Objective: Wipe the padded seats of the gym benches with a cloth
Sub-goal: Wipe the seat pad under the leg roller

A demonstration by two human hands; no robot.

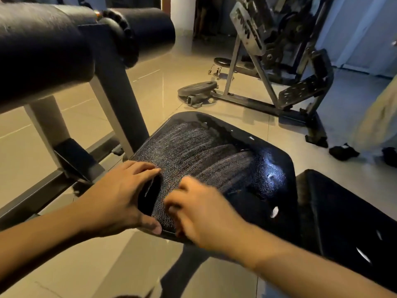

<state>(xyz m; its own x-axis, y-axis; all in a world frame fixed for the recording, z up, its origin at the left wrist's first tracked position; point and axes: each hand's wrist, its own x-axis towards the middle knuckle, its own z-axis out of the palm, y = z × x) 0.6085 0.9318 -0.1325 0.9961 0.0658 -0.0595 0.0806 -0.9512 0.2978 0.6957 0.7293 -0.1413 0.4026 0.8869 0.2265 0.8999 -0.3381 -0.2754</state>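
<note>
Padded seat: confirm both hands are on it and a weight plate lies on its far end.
One thing is wrong. The left hand and right hand are on the padded seat, but the weight plate lies on the floor beyond its far end, as the head view shows.

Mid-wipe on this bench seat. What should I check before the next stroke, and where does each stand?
1. Left hand steadies the seat at its left edge: ok.
2. Cloth under the right hand: cannot tell, the hand is blurred.
3. Wipe streaks across the seat's middle: ok.
4. Streaks on the seat's right side: not ok, only shine there.
5. Back pad to the right wiped: cannot tell.
6. Roller pad clear of both hands: ok.
</note>
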